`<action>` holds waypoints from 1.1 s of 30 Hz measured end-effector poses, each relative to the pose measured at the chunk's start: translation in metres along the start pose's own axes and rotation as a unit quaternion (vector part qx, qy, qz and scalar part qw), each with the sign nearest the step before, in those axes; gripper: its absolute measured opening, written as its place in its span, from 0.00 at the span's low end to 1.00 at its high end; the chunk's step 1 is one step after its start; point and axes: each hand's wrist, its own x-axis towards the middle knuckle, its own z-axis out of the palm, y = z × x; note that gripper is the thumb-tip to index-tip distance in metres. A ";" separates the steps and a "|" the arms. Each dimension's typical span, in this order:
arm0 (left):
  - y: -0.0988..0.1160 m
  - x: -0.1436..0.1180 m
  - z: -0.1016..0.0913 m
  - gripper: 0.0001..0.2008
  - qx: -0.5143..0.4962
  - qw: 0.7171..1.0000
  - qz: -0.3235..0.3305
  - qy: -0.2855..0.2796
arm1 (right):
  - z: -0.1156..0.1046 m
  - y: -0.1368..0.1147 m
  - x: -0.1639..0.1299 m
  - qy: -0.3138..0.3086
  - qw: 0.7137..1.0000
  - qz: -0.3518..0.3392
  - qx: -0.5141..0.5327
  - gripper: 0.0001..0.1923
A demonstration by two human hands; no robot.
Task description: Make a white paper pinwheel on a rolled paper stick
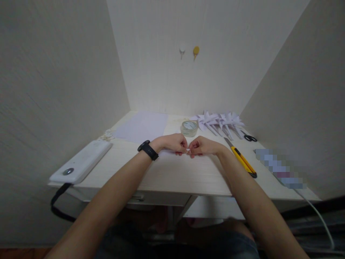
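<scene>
My left hand (176, 144) and my right hand (201, 146) meet over the middle of the desk, fingertips pinched together. Between them a small bit of white paper (188, 151) shows, gripped from both sides; most of it is hidden by the fingers. A black watch sits on my left wrist. Just beyond the hands stands a roll of clear tape (189, 128). White paper pinwheels (221, 122) lie in a pile at the back right. Sheets of pale paper (142, 126) are spread at the back left.
Right of my right forearm lies a yellow utility knife (242, 161), blade extended. Black-handled scissors (250, 137) rest near the right wall. A power strip (280, 171), blurred out, trails a cable. At left is a white box-like device (82, 160) with a black strap.
</scene>
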 end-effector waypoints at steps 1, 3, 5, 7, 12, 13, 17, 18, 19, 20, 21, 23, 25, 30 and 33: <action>0.000 0.000 0.000 0.06 0.001 1.000 -0.002 -0.003 | 0.000 -0.001 0.000 0.000 1.000 0.002 -0.003 0.11; -0.001 -0.001 -0.001 0.06 0.001 1.000 -0.002 -0.003 | 0.000 -0.001 -0.002 0.004 1.000 0.007 -0.006 0.12; -0.001 -0.003 -0.003 0.06 -0.004 1.000 0.001 0.006 | -0.002 0.000 -0.004 0.010 1.000 0.011 -0.001 0.13; -0.003 -0.004 -0.006 0.05 -0.010 1.000 -0.001 0.017 | -0.005 0.003 -0.006 0.022 1.000 0.016 0.013 0.12; -0.007 -0.004 -0.011 0.05 -0.018 0.999 -0.017 0.046 | -0.012 0.010 -0.010 0.085 0.994 0.023 0.057 0.11; -0.007 -0.003 -0.011 0.05 -0.014 0.999 -0.013 0.051 | -0.012 0.010 -0.009 0.095 0.993 0.020 0.070 0.11; -0.007 0.001 -0.009 0.07 0.013 0.999 0.010 0.051 | -0.007 0.003 -0.004 0.095 0.990 0.006 0.102 0.12; -0.007 0.001 -0.008 0.08 0.016 0.999 0.017 0.048 | -0.005 0.002 -0.003 0.090 0.991 0.004 0.096 0.12; -0.007 0.002 -0.007 0.08 0.017 0.999 0.022 0.046 | -0.003 0.001 -0.002 0.089 0.992 0.002 0.086 0.11; -0.007 0.002 -0.006 0.09 0.016 0.999 0.026 0.044 | -0.002 0.000 -0.001 0.087 0.993 0.000 0.074 0.11; -0.007 0.002 -0.006 0.09 0.013 0.999 0.028 0.043 | -0.001 0.000 0.000 0.085 0.994 -0.001 0.064 0.11; -0.006 0.002 -0.005 0.09 0.000 0.999 0.022 0.045 | 0.000 0.000 0.000 0.085 0.995 -0.003 0.049 0.11; -0.004 0.001 -0.004 0.09 -0.018 0.999 0.012 0.045 | 0.000 -0.001 0.000 0.082 0.996 -0.006 0.037 0.11; 0.002 -0.003 -0.003 0.08 -0.054 0.997 -0.011 0.047 | 0.001 -0.004 -0.001 0.077 0.996 -0.008 0.038 0.08; 0.003 -0.005 -0.005 0.07 -0.085 0.995 -0.013 0.048 | -0.003 -0.001 -0.003 0.080 0.995 0.003 0.066 0.08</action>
